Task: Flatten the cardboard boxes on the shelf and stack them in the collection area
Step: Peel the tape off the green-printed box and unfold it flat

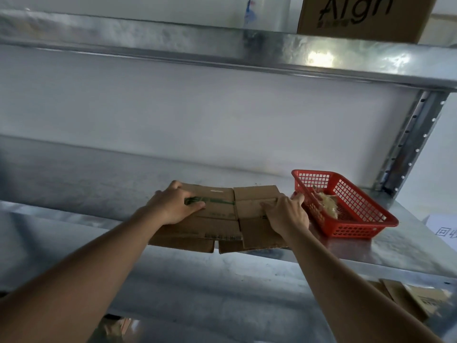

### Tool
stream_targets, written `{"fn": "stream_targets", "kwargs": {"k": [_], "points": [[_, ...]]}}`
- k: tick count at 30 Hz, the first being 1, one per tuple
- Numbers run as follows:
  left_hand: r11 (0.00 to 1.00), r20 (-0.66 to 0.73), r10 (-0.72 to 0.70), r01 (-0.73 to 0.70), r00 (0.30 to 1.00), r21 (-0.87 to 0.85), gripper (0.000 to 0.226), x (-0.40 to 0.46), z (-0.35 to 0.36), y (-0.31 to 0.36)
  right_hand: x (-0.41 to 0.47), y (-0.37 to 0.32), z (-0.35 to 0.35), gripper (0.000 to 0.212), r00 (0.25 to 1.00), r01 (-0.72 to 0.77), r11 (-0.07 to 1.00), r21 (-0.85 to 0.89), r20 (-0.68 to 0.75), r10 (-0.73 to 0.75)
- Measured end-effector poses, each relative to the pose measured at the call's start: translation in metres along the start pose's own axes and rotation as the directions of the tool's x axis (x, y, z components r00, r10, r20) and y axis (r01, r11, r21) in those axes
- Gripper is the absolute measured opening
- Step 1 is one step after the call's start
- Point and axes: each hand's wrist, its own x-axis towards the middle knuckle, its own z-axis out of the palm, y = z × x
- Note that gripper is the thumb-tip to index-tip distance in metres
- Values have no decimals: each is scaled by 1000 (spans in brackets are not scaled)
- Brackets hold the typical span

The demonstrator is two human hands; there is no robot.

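Observation:
A flattened brown cardboard box (222, 219) with green printing lies on the metal shelf (74, 184), its near flaps overhanging the shelf's front edge. My left hand (173, 206) presses flat on the box's left half with fingers spread. My right hand (286, 214) rests on the box's right edge, fingers bent over the cardboard there. An upright cardboard box (363, 16) with dark lettering stands on the upper shelf at the top right. More flattened cardboard (405, 300) lies lower down at the bottom right.
A red plastic basket (358, 219) holding crumpled tape or plastic sits on the shelf just right of my right hand. The upper shelf's metal beam (222, 50) crosses overhead. A perforated upright post (405, 144) stands at the right. White paper (445, 231) lies at the far right.

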Motion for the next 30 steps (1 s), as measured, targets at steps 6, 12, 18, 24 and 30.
{"fn": "stream_targets", "kwargs": {"k": [6,12,18,24,30], "points": [[993,81,9,-19,997,114,74,6,13,3,10,-1,26,41,997,56,988,-142,61,-48],[960,34,215,-217,976,176,58,6,26,19,12,-20,42,47,843,519,855,-2,168,-511],[957,112,238,-253,965,143,67,3,39,19,13,-31,61,65,727,657,747,-101,348,-592],[959,133,208,-229,969,164,75,-1,32,-12,18,-17,59,79,756,610,786,-102,372,-539],[975,135,152,-171,979,143,76,-12,26,-34,21,14,47,71,804,561,800,-214,370,-465]]}}
